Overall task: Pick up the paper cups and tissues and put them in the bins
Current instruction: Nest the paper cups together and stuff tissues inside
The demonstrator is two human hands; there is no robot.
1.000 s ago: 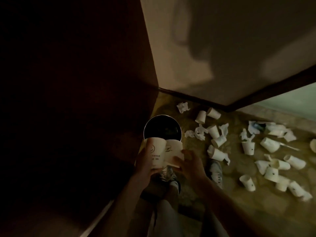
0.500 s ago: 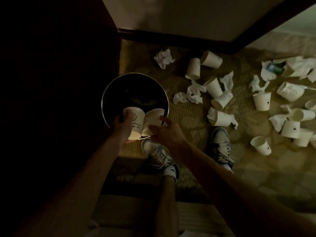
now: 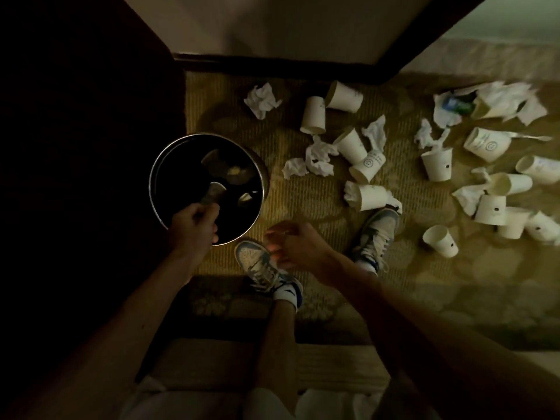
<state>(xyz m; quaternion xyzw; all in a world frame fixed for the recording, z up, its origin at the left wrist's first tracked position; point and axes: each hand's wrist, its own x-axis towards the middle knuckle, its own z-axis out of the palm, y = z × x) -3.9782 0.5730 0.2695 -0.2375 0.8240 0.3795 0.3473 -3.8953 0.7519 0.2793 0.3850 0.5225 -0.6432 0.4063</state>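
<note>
Metal bin (image 3: 209, 135): round, with a shiny rim and a dark inside. It stands on the patterned carpet (image 3: 306, 213) at centre left of the frame.
Left hand (image 3: 194, 227): over the bin's lower rim with my fingers curled. A dim cup (image 3: 214, 191) shows just beyond my fingertips, inside the bin, and I cannot tell whether I pinch it or it is free.
Right hand (image 3: 298, 247): blurred, above my left shoe (image 3: 260, 265), just right of the bin. My fingers are loosely curled and apart, with nothing in them.
Inside the bin: more pale cup shapes lie low in the dark — too dim to count.
Paper cups on the floor: a near group (image 3: 351, 147) lies right of the bin at upper centre, most on their sides. One tipped cup (image 3: 371, 197) lies just above my right shoe (image 3: 377, 234). A larger scatter (image 3: 486, 144) fills the right of the frame, and a lone cup (image 3: 441, 241) sits at its lower edge.
Tissues: one crumpled tissue (image 3: 262, 100) lies above the bin near the baseboard. A wad (image 3: 315, 159) sits between the bin and the near group — more are mixed among the cups at right.
</note>
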